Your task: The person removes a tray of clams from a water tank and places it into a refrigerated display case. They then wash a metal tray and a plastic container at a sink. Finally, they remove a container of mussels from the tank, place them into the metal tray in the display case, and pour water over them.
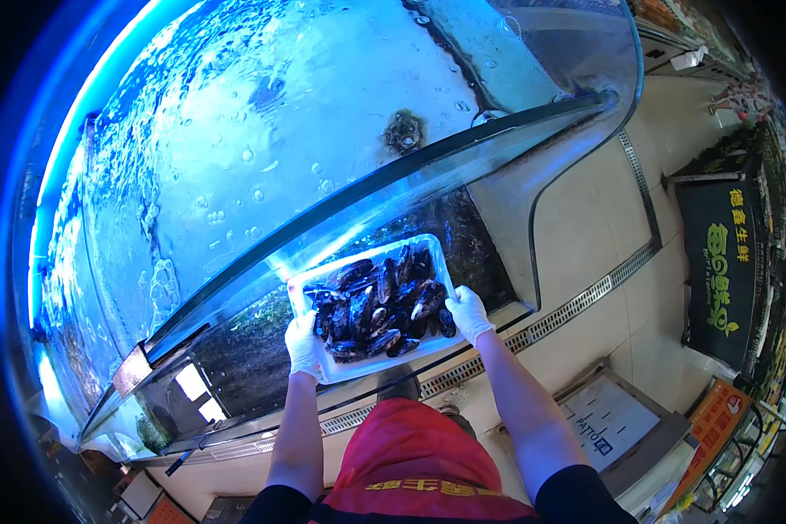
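A white plastic tray (440, 252) is held out in front of me, heaped with dark mussels (373, 308). My left hand (302, 344), in a thin white glove, grips its left side near the front corner. On the right side, my right hand (469, 316), gloved alike, has its thumb over the rim. The fingers beneath the tray are mostly hidden. Just beyond the tray runs the thick glass edge (380, 190) of a water tank, and below lies a second, darker tank (249, 360).
Blue-lit water (236, 131) with bubbles fills the large tank. A dark clump (405, 131) shows in it near the glass. A metal drain grate (583, 298) crosses the tiled floor (596, 196). At the right stand a dark display stand (717, 268) with lettering and a metal-framed cabinet (609, 419).
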Motion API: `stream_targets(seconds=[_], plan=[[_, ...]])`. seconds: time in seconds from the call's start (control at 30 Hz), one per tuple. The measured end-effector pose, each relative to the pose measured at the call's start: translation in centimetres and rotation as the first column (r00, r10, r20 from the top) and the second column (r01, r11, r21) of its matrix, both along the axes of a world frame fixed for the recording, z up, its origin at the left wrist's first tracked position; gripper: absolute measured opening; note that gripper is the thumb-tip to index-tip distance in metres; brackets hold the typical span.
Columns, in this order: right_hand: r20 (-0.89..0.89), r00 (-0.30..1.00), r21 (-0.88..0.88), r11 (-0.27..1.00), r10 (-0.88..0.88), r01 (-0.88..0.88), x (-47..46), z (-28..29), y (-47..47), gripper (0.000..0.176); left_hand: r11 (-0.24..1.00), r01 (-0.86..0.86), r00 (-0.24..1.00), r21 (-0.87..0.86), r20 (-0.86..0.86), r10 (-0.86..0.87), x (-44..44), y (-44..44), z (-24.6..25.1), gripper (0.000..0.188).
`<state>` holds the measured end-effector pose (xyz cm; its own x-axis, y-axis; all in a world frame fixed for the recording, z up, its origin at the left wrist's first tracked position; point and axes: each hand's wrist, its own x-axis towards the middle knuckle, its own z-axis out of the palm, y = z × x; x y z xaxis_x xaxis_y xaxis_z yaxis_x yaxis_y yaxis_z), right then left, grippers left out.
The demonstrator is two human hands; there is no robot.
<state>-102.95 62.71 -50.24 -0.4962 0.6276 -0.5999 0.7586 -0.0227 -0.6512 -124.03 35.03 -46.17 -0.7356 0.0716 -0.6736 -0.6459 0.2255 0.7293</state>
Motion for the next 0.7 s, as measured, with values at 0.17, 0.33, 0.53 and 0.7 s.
stream_targets(seconds=[0.17,0.33,0.53,0.7], plan=[[-0.013,1.000,0.019,1.000,0.024,-0.024,0.1,0.6,-0.2,0.012,0.995,-0.059,0.998,0.081,-0.003,0.059,0.1,-0.2,0.9,0.015],[0.007,1.000,-0.001,1.000,0.021,-0.021,0.2,1.7,-0.3,0.013,0.987,-0.097,0.995,0.130,0.029,0.094,0.3,-0.4,1.6,0.010],[0.055,0.998,-0.039,0.999,0.032,-0.030,0.3,3.2,-0.3,0.016,0.992,-0.060,0.998,0.108,0.017,0.058,0.1,-0.5,2.6,0.006],[0.010,0.999,0.000,0.999,0.032,-0.032,0.4,4.1,-0.3,0.015,0.999,0.041,0.999,-0.004,-0.010,-0.041,0.2,-0.9,4.1,0.012]])
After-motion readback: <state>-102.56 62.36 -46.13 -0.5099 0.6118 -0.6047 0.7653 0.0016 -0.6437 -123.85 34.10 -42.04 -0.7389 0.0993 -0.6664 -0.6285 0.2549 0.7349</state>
